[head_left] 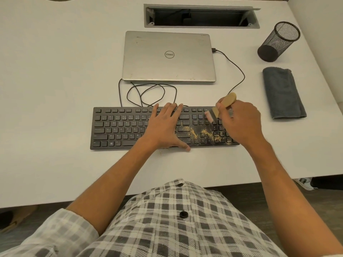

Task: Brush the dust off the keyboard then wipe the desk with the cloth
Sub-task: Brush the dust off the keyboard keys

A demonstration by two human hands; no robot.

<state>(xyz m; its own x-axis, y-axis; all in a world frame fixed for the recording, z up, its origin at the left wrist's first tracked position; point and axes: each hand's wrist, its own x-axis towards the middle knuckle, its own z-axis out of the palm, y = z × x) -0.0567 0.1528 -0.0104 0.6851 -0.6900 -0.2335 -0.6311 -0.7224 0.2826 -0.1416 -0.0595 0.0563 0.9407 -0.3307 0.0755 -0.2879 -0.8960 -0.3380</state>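
Keyboard (pixel 130 127) near desk (pixel 55 89) front edge, bare desk left, cloth (pixel 284 93) folded right, left hand (pixel 165 127) flat and unclenched on keys, right hand (pixel 241 123) gripping brush (pixel 225 103) over dusty right keys.

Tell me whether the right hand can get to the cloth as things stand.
Probably yes: the cloth lies just right of the right hand with bare desk between, but that hand holds the brush.
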